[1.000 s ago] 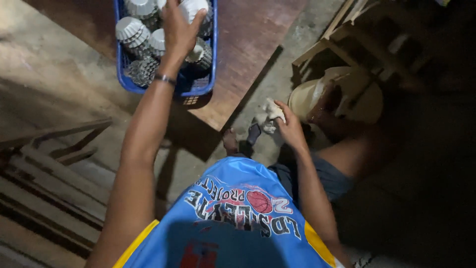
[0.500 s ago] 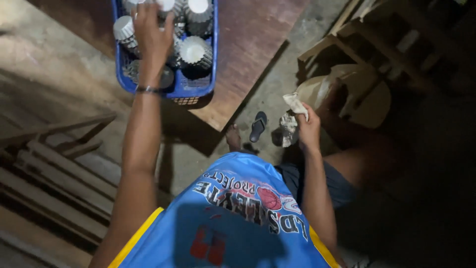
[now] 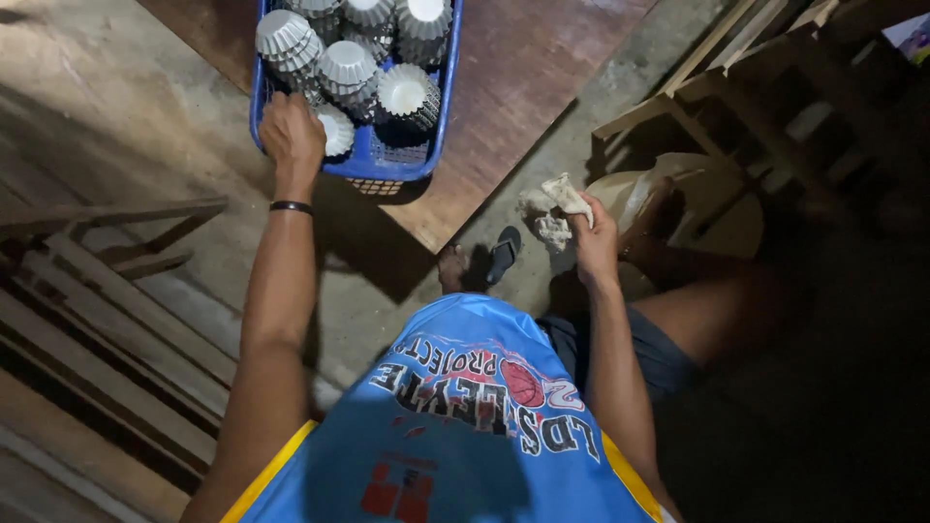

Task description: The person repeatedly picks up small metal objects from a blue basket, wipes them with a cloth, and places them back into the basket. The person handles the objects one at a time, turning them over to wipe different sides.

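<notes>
A person looks down at their own two arms over a dim concrete floor. The left hand (image 3: pixel 291 136) reaches forward into a blue plastic basket (image 3: pixel 441 116) that sits on a reddish-brown board (image 3: pixel 542 87). The basket holds stacks of small fluted metal cups (image 3: pixel 347 66), most with their open mouths facing up. The left hand's fingers curl down over the basket's near left rim, beside one cup lying low in that corner (image 3: pixel 336 131). From above, it is not clear whether the fingertips pinch that cup or only rest on the rim.

The right hand (image 3: pixel 595 242) is held well apart, out over the floor to the right. Its fingers are pressed together around a crumpled pale rag (image 3: pixel 550 208), which bunches out to the left of the fist.

To lift a cup cleanly here, a good grip would likely take it by its rim with thumb and fingertips, drawing it straight up so the neighbouring stacks do not topple.

The basket's long side runs away from the person, tilted slightly right. The stacks lean a little, their axes close to vertical. A dark sandal (image 3: pixel 503 254) lies on the floor near a bare foot (image 3: pixel 451 269). Wooden slats (image 3: pixel 116 320) lie at left.
</notes>
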